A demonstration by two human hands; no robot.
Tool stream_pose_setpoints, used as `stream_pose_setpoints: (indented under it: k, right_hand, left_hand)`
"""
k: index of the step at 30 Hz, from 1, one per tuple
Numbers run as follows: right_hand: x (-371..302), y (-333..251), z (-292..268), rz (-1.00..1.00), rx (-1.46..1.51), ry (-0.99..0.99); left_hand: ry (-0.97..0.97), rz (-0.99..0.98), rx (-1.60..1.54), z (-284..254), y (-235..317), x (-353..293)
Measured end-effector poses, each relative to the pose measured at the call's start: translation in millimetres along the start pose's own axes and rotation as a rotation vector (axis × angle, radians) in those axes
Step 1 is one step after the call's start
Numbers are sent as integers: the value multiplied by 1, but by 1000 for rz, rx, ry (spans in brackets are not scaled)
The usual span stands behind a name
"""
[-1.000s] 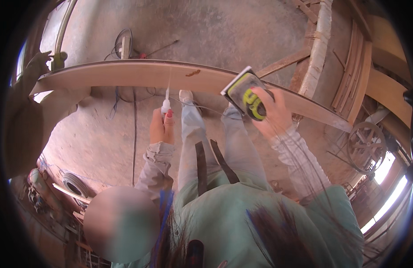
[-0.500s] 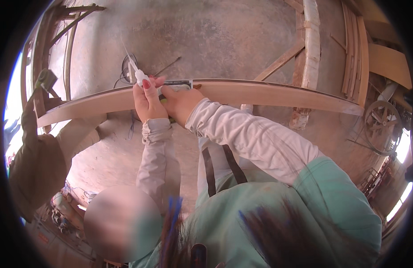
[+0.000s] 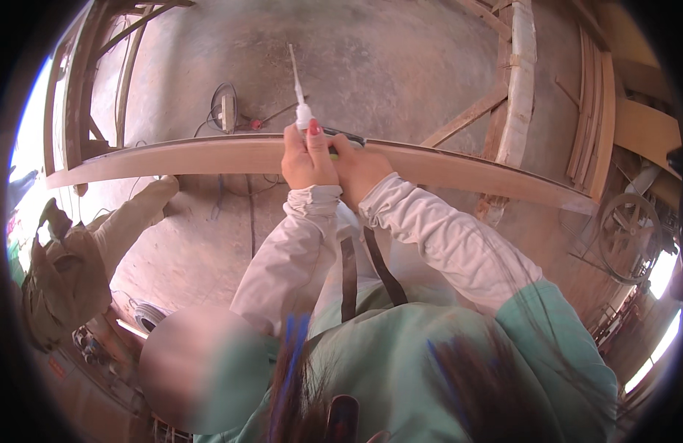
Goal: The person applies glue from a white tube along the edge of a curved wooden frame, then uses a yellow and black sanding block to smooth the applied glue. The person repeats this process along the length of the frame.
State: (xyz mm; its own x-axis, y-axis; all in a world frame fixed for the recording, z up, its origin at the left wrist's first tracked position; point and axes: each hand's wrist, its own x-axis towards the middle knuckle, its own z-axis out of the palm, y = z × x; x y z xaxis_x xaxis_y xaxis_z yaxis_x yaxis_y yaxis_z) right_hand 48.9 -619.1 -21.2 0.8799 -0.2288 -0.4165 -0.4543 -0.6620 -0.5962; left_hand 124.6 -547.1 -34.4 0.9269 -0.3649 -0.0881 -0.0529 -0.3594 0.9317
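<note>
Shifted right along the board (image 3: 186, 157) since half a second ago, with bottle (image 3: 304, 117) swung to point ahead. Gripping bottle in left hand (image 3: 309, 164), mostly hidden block (image 3: 354, 138) in right hand (image 3: 364, 170), hands together. Facing board's crosswise long axis, equally near both; contact unclear. Beyond, dusty floor (image 3: 393, 74), wooden frame (image 3: 467, 114).

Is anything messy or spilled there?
A little messy: a dark cord lies loosely looped on the floor beyond the long wooden board, which looks untidy, not neatly put away. I can't see any spills.
</note>
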Motion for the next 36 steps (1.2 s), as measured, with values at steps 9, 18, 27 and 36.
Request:
stream_pose_setpoints:
  k: [9, 18, 27, 36]
  right_hand:
    - [-40, 24, -22, 112, -102, 45]
    - [-58, 32, 3, 36, -82, 188]
    - [24, -58, 17, -121, -122, -67]
    - [-3, -26, 4, -27, -61, 6]
  left_hand:
    - [-135, -17, 122, 35, 18, -26]
    - [-144, 38, 80, 28, 5, -46]
    - [58, -20, -139, -63, -25, 13]
    - [-51, -6, -95, -23, -21, -3]
